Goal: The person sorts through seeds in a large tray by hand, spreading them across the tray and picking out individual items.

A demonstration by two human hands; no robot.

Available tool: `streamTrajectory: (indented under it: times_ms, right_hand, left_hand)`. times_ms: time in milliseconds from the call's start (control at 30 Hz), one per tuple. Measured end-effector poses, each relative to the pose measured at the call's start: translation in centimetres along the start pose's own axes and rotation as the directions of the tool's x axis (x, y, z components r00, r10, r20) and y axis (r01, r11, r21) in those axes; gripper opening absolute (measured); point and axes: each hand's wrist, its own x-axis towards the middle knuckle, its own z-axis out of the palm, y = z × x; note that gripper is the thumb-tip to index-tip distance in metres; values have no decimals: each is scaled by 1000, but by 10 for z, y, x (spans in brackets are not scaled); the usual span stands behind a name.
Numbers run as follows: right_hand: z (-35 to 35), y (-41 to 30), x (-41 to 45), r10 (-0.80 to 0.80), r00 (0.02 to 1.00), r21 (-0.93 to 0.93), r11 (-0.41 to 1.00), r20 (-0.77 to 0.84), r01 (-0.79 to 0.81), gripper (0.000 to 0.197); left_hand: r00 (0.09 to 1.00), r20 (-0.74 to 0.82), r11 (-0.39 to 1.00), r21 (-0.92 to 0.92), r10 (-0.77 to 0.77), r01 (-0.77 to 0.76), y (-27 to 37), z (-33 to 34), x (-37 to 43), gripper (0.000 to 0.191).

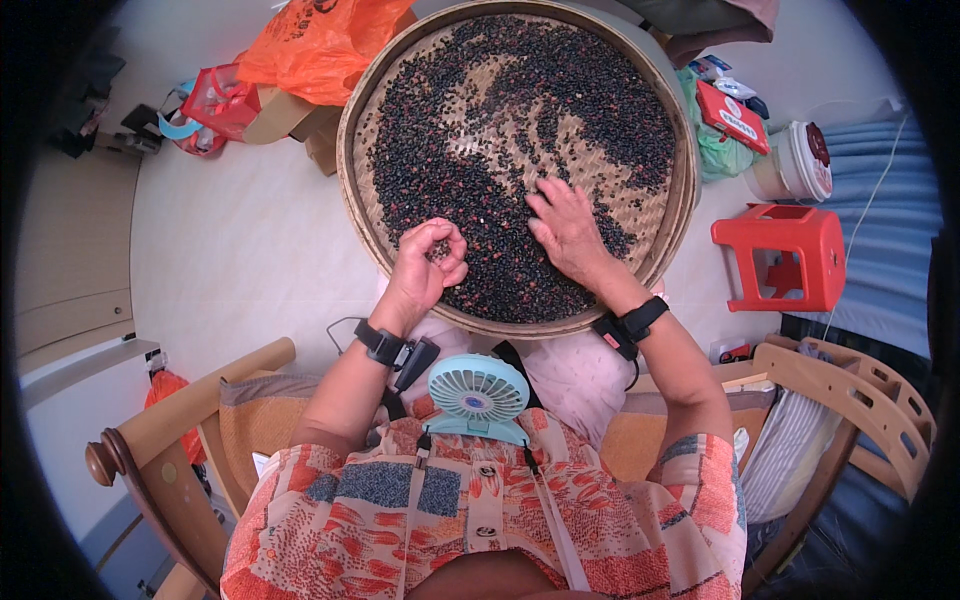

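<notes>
A round woven bamboo tray [352, 187] stands before me, spread with dark beans [607, 105]. Reddish and paler ones are mixed among them. My left hand [429, 262] is curled palm-up over the tray's near left rim, with a few small beans [439, 250] in the cupped fingers. My right hand [566, 225] reaches in over the near right part of the tray, fingers bent and spread at the edge of the bean layer. Nothing can be seen in its grasp. Bare weave shows just beyond its fingertips.
An orange plastic bag [315, 49] and a cardboard box [285, 116] are at the far left. To the right stand a red plastic stool [784, 255] and a lidded bucket [791, 161]. A turquoise fan [478, 390] hangs at my chest; a wooden armrest [195, 390] is left.
</notes>
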Motion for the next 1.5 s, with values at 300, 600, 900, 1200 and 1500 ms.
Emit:
streamTrajectory:
  times_ms: [300,600,900,1200,1500]
  right_hand:
    - [-3,22,32,10,952,-162,985,-306,-63,41]
    - [2,16,34,-75,962,-76,995,-263,57,41]
    - [5,21,38,27,947,-152,985,-319,-80,34]
    - [5,20,38,-11,949,-116,993,-314,-26,40]
    - [7,21,47,-29,954,-224,974,-297,-40,34]
  left_hand:
    - [999,31,1000,-1,-15,15,0,-3,2,12]
    - [998,49,999,-20,-28,29,1,-4,1,12]
    - [999,37,1000,-17,-22,22,0,-3,2,12]
    - [999,28,1000,-1,-14,14,1,-3,1,13]
    - [999,37,999,-9,-31,31,1,-3,0,13]
